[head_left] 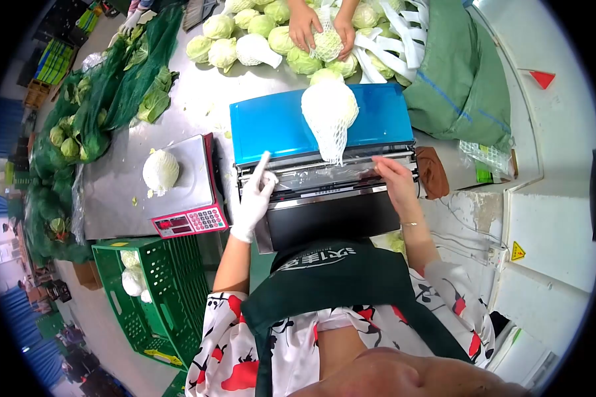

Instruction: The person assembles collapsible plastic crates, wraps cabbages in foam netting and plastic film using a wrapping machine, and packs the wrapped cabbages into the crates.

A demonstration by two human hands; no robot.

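A sheet of clear plastic film (328, 175) stretches across the front of a wrapping machine with a blue top (265, 129). My left hand (253, 202), in a white glove, pinches the film's left end with its index finger stretched out. At the other end, my bare right hand (397, 188) has its thumb and fingers closed on the film. A cabbage in a white foam net (330, 109) rests on the blue top, with the net's tail hanging toward the film. Below the film is the machine's black front plate (338, 221).
Left of the machine, a netted cabbage (160, 172) sits on a red scale (192, 221). A green crate (149, 298) with wrapped cabbages stands below. Across the table, another person's hands (321, 33) hold a netted cabbage among several others. A green sack (460, 73) stands right.
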